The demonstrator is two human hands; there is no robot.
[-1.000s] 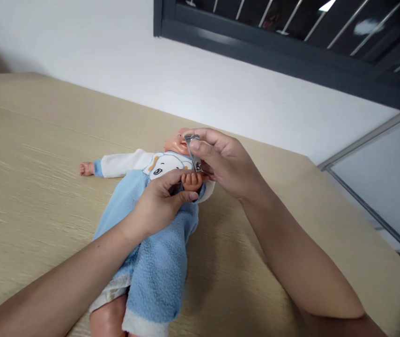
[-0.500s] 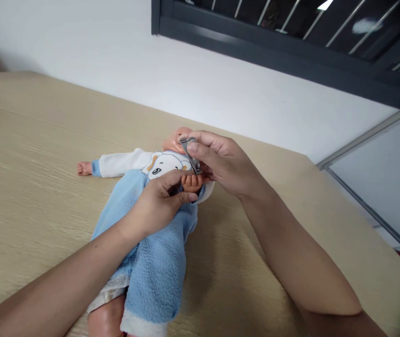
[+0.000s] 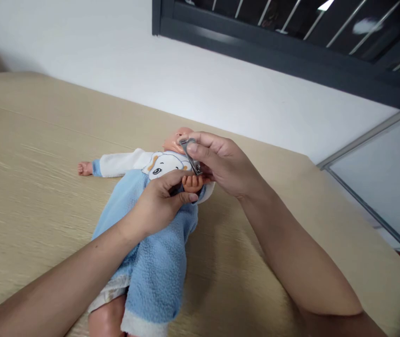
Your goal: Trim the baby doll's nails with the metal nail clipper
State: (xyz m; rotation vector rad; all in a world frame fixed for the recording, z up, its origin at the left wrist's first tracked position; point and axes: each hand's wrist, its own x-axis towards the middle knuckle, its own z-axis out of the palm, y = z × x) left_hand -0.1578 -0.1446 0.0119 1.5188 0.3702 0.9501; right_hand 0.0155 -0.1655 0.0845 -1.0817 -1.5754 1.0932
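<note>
A baby doll (image 3: 144,267) in a blue and white fleece outfit lies on its back, its head away from me. My left hand (image 3: 159,199) is closed round the wrist of the doll's hand (image 3: 192,183), thumb below and fingers above. Between the thumb and fingers of my right hand (image 3: 221,161) is a silver nail clipper (image 3: 191,157). Its lower end is at the tips of the doll's small fingers; whether it touches them I cannot tell. My right hand covers part of the doll's head (image 3: 176,140).
The doll lies on a light wood table (image 3: 38,224). Its other arm (image 3: 119,164) stretches out to the left. Behind the table rises a white wall (image 3: 80,56) with a dark-framed window (image 3: 273,51). A metal-edged panel (image 3: 382,173) stands at the right.
Almost nothing differs. The view has shifted very slightly, while both hands, the nail clipper and the doll keep their places relative to one another.
</note>
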